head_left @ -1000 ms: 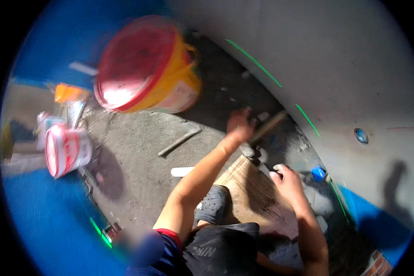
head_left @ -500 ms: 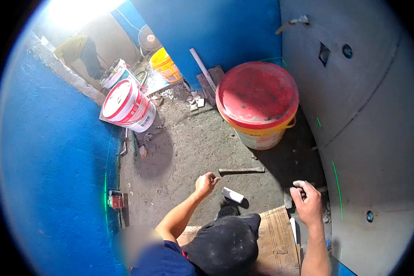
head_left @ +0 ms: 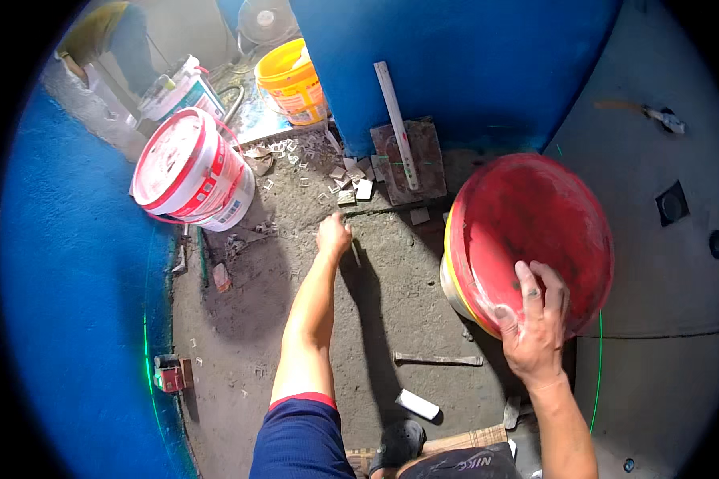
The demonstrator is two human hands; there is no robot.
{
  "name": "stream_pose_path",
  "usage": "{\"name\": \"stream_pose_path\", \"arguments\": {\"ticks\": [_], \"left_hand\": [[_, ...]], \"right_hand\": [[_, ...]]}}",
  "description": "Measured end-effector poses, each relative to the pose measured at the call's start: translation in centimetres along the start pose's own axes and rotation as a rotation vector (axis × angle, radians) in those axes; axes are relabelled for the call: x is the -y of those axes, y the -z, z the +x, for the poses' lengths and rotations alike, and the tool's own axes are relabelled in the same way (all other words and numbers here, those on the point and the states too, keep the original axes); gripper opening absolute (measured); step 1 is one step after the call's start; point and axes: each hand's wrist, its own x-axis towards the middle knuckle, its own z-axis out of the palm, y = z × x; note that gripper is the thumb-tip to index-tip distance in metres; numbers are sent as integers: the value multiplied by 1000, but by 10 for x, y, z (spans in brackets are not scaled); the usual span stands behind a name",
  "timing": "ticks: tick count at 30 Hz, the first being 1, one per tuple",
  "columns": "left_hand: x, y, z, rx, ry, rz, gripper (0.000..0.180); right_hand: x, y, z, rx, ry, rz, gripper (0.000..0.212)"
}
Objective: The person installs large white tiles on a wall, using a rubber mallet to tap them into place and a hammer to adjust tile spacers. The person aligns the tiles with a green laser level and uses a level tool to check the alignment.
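while the left hand (head_left: 334,236) is closed, the open right hand (head_left: 538,326) overlaps a lid (head_left: 547,211).

Lidded bucket (head_left: 539,219), landmark: lid red with dark blotches and pale scuffs; body yellow just beneath lid. Far left of bucket: lidded pail (head_left: 204,180), white with red bands and red print. Beyond bucket, to left: open-topped pail (head_left: 289,86), orange-yellow; wall (head_left: 455,56), deep blue. Right of bucket: wall panel (head_left: 663,295), plain grey, crossed by bright green line (head_left: 599,379). Nearer than bucket, to left: flat bar (head_left: 439,360), grey; oblong block (head_left: 417,405), white; cardboard (head_left: 483,437), tan, brown-streaked; sleeve (head_left: 302,435), navy, red-edged.
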Motion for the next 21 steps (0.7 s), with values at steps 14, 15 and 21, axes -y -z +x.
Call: {"name": "stream_pose_path", "arguments": {"ticks": [14, 15, 21], "left_hand": [[36, -69, 187, 9, -181, 275, 62], [-3, -75, 169, -1, -185, 144, 43], [7, -33, 103, -273, -206, 33, 34]], "right_hand": [[1, -23, 12, 250, -63, -287, 62], [-3, -19, 8, 278, -74, -346, 62], [10, -26, 6, 241, -73, -306, 61]]}}
